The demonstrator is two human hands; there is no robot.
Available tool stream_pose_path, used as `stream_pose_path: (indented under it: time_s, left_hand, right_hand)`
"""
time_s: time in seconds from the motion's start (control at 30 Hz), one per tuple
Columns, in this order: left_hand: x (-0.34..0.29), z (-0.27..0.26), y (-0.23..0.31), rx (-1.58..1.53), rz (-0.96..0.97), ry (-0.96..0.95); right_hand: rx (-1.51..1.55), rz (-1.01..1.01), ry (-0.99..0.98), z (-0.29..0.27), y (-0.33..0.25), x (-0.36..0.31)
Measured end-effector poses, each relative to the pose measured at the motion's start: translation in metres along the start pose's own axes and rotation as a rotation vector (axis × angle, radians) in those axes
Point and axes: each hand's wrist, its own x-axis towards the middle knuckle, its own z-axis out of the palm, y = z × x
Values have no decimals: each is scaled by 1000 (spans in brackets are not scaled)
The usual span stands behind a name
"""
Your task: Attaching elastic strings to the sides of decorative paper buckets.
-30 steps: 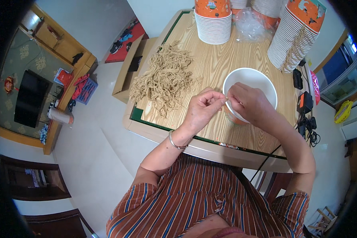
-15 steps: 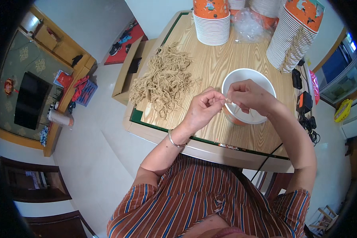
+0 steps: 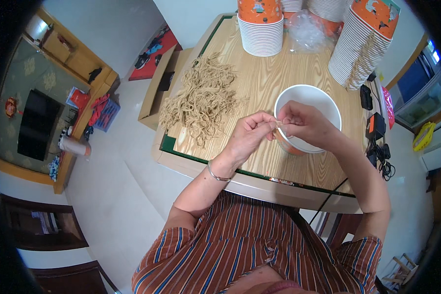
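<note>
Both hands meet at the near left rim of a white-lined, orange-sided paper bucket [image 3: 323,102]. My left hand [image 3: 250,136] is closed in a pinch, thumb against forefinger, on a short thin strand of string [image 3: 279,123]. My right hand [image 3: 309,126], over the bucket's mouth, pinches the same strand with its fingertips touching or nearly touching the left ones. The strand's ends are too small to make out. To the left lies a loose heap of tan string [image 3: 203,95] on the wood-grain table [image 3: 259,78].
At the back stand a stack of paper buckets [image 3: 260,34] and a tilted stack [image 3: 360,54] with strings hanging down its side. A clear plastic bag [image 3: 306,32] lies between them. Black adapters and cables [image 3: 376,127] line the right edge. A cardboard box [image 3: 157,93] stands left of the table.
My right hand has shifted slightly down, its fingers turning more toward the left hand. The left hand stays nearly in place, and the bucket has hardly moved.
</note>
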Motion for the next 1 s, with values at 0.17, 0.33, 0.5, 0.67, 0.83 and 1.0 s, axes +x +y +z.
stream_pose_path:
  time_s: [0.17, 0.33, 0.5, 0.67, 0.83, 1.0]
  left_hand:
    - [1, 2, 1, 2, 3, 0]
    - [0, 2, 4, -3, 1, 1]
    - [3, -2, 5, 3, -21, -8]
    - [3, -3, 10, -16, -51, -25]
    - [5, -5, 9, -31, -70, -67]
    - [5, -5, 10, -93, -98, -78]
  right_hand:
    - [35, -12, 47, 2, -5, 0]
    - [-142, -65, 102, 4, -5, -2]
    - [-412, -294, 178, 6, -8, -3]
    - [-454, -331, 156, 5, -10, -3]
    - [-456, -385, 165, 6, -10, 0]
    - [-506, -421, 173, 7, -11, 2]
